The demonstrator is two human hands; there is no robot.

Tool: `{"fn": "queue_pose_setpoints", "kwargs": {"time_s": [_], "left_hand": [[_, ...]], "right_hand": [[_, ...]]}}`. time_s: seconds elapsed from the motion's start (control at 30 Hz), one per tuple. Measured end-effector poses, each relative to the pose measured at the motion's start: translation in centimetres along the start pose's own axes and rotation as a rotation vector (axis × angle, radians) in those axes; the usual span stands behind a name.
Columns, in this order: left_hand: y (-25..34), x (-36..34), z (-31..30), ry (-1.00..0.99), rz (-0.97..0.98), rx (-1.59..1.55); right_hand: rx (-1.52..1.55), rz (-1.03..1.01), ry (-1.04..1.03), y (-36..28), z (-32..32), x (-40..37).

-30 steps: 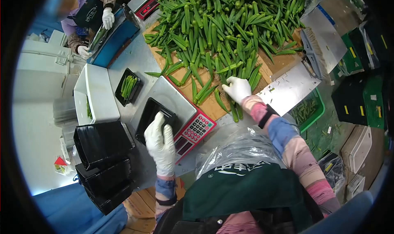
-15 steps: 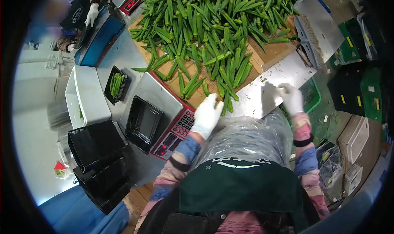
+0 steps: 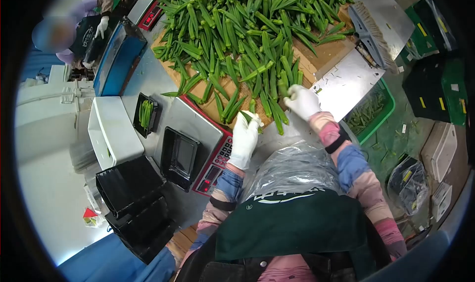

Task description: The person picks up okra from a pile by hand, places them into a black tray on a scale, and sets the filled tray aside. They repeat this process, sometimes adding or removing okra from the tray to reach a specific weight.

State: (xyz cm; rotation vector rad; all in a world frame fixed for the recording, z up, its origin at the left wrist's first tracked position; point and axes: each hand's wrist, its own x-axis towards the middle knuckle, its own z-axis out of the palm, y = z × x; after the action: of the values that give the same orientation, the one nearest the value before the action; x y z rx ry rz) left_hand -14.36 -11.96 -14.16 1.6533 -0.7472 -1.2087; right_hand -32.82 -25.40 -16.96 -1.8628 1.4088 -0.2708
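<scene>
A large heap of green okra lies in front of me on brown cardboard. My left hand, in a white glove, is closed around an okra pod at the near edge of the heap; part of the pod shows between the fingers. My right hand, also gloved, has its fingers pinched at the right front of the heap, on a pod that looks blurred. To the left, a black plastic tray with nothing in it rests on a red-rimmed weighing scale.
Beyond the scale are a black tray of okra, a white bin and stacked black trays. At right lie a brush and a green basket holding okra. Another person's gloved hand is at upper left.
My right hand has moved left from over the bare metal to the okra heap. My left hand has closed on a pod. The view has shifted slightly.
</scene>
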Motion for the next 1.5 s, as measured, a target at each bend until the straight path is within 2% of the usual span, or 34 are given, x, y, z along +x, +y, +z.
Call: {"fn": "queue_pose_setpoints", "kwargs": {"time_s": [0.03, 0.1, 0.13, 0.2, 0.23, 0.3, 0.37, 0.47, 0.53, 0.6, 0.63, 0.67, 0.73, 0.8, 0.83, 0.9, 0.97, 1.03, 1.1, 1.13, 1.17, 1.2, 1.27, 1.33, 1.37, 1.4, 1.43, 1.47, 1.5], "left_hand": [[0.2, 0.5, 0.1, 0.032, -0.028, -0.157], [0.6, 1.4, -0.2, 0.100, 0.004, -0.071], [0.5, 2.3, -0.1, 0.148, -0.072, -0.022], [0.5, 3.3, 0.9, 0.119, -0.115, 0.092], [0.5, 3.8, 1.6, 0.102, -0.135, 0.150], [-2.6, 5.7, 2.7, 0.203, 0.042, 0.580], [-0.1, 4.5, 4.0, 0.158, 0.105, 0.850], [-0.1, 3.6, 4.9, 0.219, 0.157, 1.007], [0.2, 3.4, 4.5, 0.138, 0.049, 0.961], [0.6, 3.0, 4.0, 0.086, -0.022, 0.960], [0.6, 2.7, 3.6, 0.044, -0.017, 0.861], [0.4, 2.4, 3.0, 0.003, -0.014, 0.759], [0.0, 1.6, 1.7, -0.090, -0.010, 0.481], [1.5, 0.4, -0.1, -0.195, -0.256, 0.062], [2.4, -0.2, -0.6, -0.240, -0.381, -0.153], [2.7, -0.7, -1.0, -0.207, -0.414, -0.300], [2.6, -0.6, -1.4, -0.236, -0.412, -0.443], [2.9, -0.2, -0.4, -0.176, -0.305, -0.362], [3.0, 0.4, 0.4, -0.110, -0.249, -0.198], [2.7, 0.8, 1.2, -0.085, -0.148, -0.022], [2.7, 0.8, 2.1, -0.063, -0.149, 0.054], [2.1, 0.9, 2.8, -0.057, -0.075, 0.284], [1.6, 0.5, 4.4, 0.009, 0.037, 0.656], [0.5, 0.7, 5.4, 0.026, -0.015, 0.889], [0.5, 0.6, 5.6, 0.037, -0.047, 0.959], [0.3, 0.9, 5.3, 0.007, -0.029, 0.927], [-0.2, 1.2, 4.7, -0.023, -0.013, 0.894], [-0.7, 1.4, 4.0, -0.051, 0.004, 0.861], [-1.1, 1.6, 3.3, -0.070, -0.010, 0.781]], "right_hand": [[0.134, 0.076, 0.036, 1.9, 0.0, -0.3], [0.489, 0.128, 0.060, 5.2, -1.0, -1.4], [0.699, 0.153, 0.081, 5.3, -1.7, -2.0], [1.124, 0.206, 0.123, 5.3, -3.2, -3.3], [1.131, 0.231, 0.116, 5.0, -3.5, -3.3], [1.149, 0.281, 0.106, 4.2, -3.6, -3.0], [0.860, 0.313, 0.060, 4.1, -2.6, -1.2], [0.482, 0.154, 0.269, 2.9, 0.1, 2.5], [0.127, -0.025, 0.466, 0.8, 0.9, 4.2], [0.073, 0.054, 0.293, -0.3, -0.1, 5.1], [0.045, 0.094, 0.208, -0.5, -0.6, 5.6], [0.070, 0.110, 0.208, 0.1, -0.8, 6.0], [0.483, 0.176, 0.080, 1.7, -2.7, 5.8], [0.906, 0.276, 0.009, 2.8, -5.0, 4.4], [1.013, 0.262, -0.003, 4.0, -5.1, 4.1], [0.944, 0.358, -0.053, 5.0, -5.7, 3.5], [0.567, 0.200, 0.036, 2.8, -5.4, 3.1], [0.270, 0.079, 0.149, 0.5, -3.4, 3.5], [-0.108, 0.137, 0.020, -2.6, -2.4, 3.2], [-0.189, 0.100, 0.020, -2.7, -0.9, 3.7], [-0.271, 0.063, 0.019, -2.7, 0.4, 4.2], [-0.274, 0.068, 0.008, -3.0, 0.5, 4.4], [0.048, 0.066, 0.072, -2.2, -0.5, 4.4], [0.467, 0.096, 0.153, -1.4, -2.5, 3.7], [0.602, 0.066, 0.187, 1.0, -2.7, 4.2], [0.555, 0.226, 0.210, -0.1, -6.3, 2.2], [0.702, 0.224, 0.283, 3.9, -6.1, 2.2], [0.769, 0.349, 0.218, 5.1, -9.2, 0.2], [0.944, 0.297, 0.277, 7.2, -10.7, -1.6]]}}
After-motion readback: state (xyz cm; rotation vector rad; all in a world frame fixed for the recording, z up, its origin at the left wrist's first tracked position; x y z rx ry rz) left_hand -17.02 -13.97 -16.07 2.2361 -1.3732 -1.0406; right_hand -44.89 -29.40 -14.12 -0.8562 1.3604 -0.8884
